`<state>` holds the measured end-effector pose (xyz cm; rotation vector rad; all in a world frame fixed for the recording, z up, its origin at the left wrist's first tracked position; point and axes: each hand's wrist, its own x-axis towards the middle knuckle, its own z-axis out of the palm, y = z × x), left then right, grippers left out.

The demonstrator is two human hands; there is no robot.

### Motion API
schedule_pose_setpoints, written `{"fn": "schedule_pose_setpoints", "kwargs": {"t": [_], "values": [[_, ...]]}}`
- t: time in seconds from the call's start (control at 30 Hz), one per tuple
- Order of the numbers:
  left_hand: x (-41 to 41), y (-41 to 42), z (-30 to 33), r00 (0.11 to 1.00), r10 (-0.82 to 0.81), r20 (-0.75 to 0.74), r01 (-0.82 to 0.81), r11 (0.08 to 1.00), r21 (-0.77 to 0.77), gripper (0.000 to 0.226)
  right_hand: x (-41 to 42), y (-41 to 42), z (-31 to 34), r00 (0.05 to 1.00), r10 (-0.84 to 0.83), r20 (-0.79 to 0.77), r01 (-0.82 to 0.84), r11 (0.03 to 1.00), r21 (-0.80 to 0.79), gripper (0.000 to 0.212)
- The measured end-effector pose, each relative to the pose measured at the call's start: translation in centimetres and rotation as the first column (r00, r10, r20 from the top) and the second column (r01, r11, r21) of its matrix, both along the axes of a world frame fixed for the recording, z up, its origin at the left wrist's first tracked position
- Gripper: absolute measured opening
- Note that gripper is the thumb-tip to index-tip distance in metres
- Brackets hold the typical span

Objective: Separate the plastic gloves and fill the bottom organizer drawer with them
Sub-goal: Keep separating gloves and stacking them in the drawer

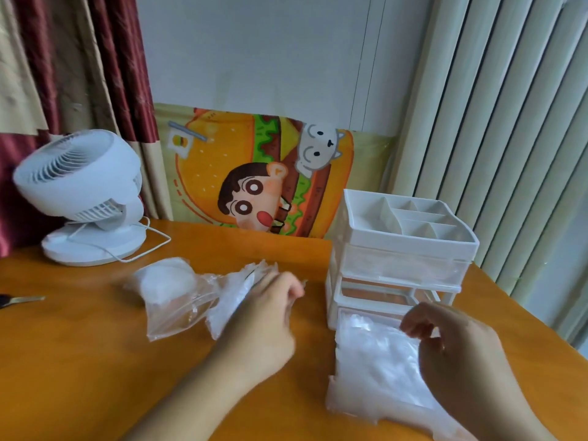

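A clear glove (pixel 235 297) is pinched by the left hand (pixel 270 310) beside the bag (pixel 168 300). Gloves (pixel 372 354) in the pulled-out bottom drawer (pixel 342 316) are touched by the right hand (pixel 451 351), fingers loosely curled.

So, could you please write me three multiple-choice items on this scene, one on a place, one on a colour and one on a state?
1. Where is the fan?
A. far left of the table
B. on the organizer
C. in the drawer

2. What colour is the table?
A. white
B. orange
C. black

3. How is the bottom drawer?
A. shut
B. pulled out, gloves inside
C. pulled out, bare

Answers: 1 A, it stands by the curtain, left of the organizer. 2 B, its top is orange. 3 B, it juts forward with gloves in it under the right hand.
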<state>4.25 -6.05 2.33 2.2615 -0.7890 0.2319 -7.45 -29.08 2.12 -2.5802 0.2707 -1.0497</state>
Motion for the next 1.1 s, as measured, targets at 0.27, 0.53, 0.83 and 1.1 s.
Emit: {"fn": "schedule_pose_setpoints", "kwargs": {"t": [0.27,0.53,0.83,1.1], "values": [[4.1,4.2,-5.5,0.961,0.179,0.212,-0.235,0.931,0.278,0.026,5.1,6.2,-2.0,0.995,0.095,-0.005,-0.095,0.995,0.032,0.049],[3.6,4.1,-4.3,0.952,0.295,0.076,-0.269,0.93,-0.25,0.015,5.9,11.1,-3.9,0.95,0.303,0.075,-0.311,0.937,0.16,0.034],[2.8,4.7,-2.1,0.78,-0.328,-0.533,-0.348,0.479,-0.806,0.018,5.7,13.4,-3.9,0.875,0.473,0.103,-0.196,0.153,0.969,0.047],[2.6,5.7,-1.7,0.648,-0.489,-0.584,-0.034,0.747,-0.664,0.035,6.9,10.7,-1.4,0.934,0.181,0.308,-0.336,0.154,0.929,0.024]]}}
